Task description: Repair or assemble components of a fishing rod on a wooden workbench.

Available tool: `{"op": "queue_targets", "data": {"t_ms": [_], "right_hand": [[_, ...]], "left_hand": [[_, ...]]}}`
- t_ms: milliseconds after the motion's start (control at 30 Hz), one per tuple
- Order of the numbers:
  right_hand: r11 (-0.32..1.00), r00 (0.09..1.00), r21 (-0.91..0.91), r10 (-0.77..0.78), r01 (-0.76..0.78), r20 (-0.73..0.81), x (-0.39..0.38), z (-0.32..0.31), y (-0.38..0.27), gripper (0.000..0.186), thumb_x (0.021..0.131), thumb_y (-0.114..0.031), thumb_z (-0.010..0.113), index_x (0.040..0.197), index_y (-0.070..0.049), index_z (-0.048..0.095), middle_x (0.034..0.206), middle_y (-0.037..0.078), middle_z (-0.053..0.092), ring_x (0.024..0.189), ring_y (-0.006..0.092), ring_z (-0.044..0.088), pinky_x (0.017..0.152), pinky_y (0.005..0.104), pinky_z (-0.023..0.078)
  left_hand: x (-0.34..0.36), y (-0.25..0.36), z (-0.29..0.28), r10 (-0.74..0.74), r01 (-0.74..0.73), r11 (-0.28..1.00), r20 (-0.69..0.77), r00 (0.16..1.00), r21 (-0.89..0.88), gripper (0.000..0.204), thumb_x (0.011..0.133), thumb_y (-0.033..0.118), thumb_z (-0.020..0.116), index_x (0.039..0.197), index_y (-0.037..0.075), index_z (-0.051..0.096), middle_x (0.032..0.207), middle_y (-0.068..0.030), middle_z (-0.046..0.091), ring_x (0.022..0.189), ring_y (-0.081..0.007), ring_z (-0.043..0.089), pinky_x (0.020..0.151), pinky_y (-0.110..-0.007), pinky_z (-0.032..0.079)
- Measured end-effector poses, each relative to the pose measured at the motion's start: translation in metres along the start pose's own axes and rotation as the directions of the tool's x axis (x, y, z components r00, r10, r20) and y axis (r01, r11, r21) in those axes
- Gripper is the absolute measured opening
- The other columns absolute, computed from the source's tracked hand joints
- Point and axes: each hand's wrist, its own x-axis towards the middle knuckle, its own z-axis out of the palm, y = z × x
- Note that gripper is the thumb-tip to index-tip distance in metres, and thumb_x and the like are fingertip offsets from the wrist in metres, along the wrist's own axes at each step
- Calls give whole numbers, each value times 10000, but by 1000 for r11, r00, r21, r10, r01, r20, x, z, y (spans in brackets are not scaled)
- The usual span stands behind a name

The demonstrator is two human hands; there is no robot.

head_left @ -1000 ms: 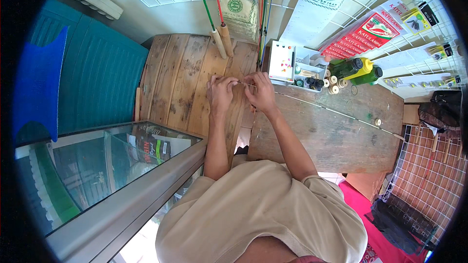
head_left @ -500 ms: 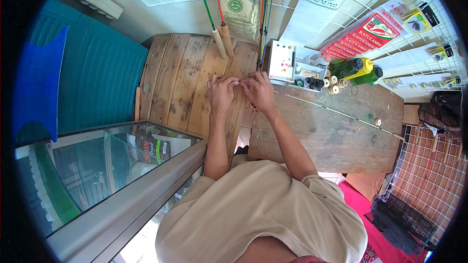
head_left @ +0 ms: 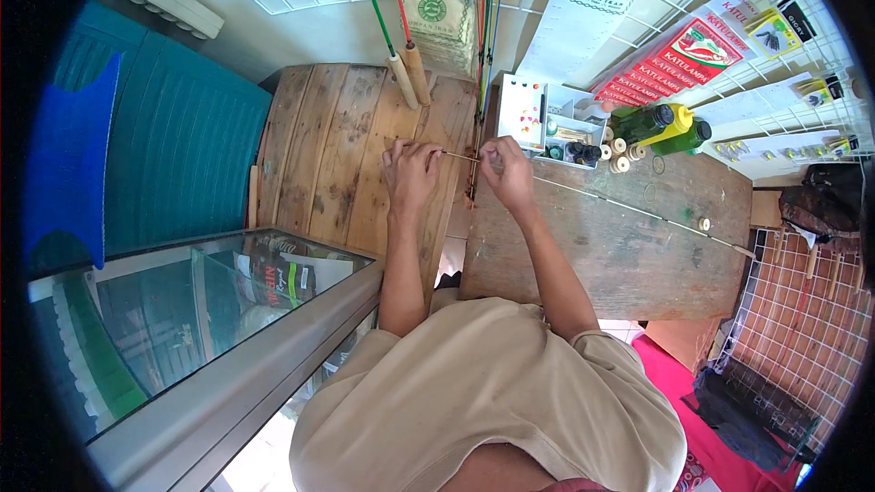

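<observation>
Here, left hand [head_left: 413, 173] and right hand [head_left: 510, 173] hold a slender rod [head_left: 461, 157].

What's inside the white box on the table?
Small dark-topped bottles stand in the white box; tiny coloured bits show on its left part. The bottles hide what's under them.

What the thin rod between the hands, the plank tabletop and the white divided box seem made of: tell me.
Thin rod: brownish and slender, perhaps wood or a synthetic; finish too small to tell.
Plank tabletop: wood, by its visible grain and dark patches, with a worn-looking finish.
White divided box: probably plastic, by its smooth, even white surfaces.
</observation>
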Motion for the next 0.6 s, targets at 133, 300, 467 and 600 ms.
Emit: {"op": "queue_targets", "data": {"t_ms": [133, 300, 467, 600], "right_hand": [[997, 995, 48, 72, -68, -73, -7, -12, 12, 117, 774, -22, 653, 872, -25, 588, 816, 103, 577, 725, 236, 595, 647, 335, 487], [977, 976, 148, 174, -154, -129, -16, -25, 26, 97, 794, -32, 648, 865, -19, 584, 817, 96, 581, 715, 202, 586, 641, 311, 476], [976, 980, 134, 182, -170, -83, -22, -41, 40, 96, 797, -29, 640, 871, -9, 582, 812, 93, 586, 725, 199, 583, 639, 304, 468], [983, 982, 121, 152, -138, -113, -29, -47, 46, 101, 794, -30, 640, 874, -5, 584, 816, 95, 595, 722, 199, 585, 647, 305, 471]], "left_hand": [[0, 2, 4, 1, -1, 1000, 6, 1000, 15, 113, 844, 196, 638, 919, 138, 698, 934, -8, 684, 1008, -223, 537, 865, -404, 343], [0, 0, 5, -32, 31, 999, 28, 999, 20, 118, 852, 205, 631, 928, 136, 689, 962, -8, 670, 1024, -224, 528, 870, -410, 351], [0, 6, 5, -22, 21, 998, 18, 1000, 59, 123, 837, 195, 648, 945, 146, 679, 985, -1, 663, 1033, -225, 524, 875, -414, 353], [3, 16, 3, 17, -17, 998, -2, 1000, 58, 178, 799, 183, 685, 972, 151, 659, 1050, 4, 636, 1120, -241, 487, 920, -439, 344]]}}
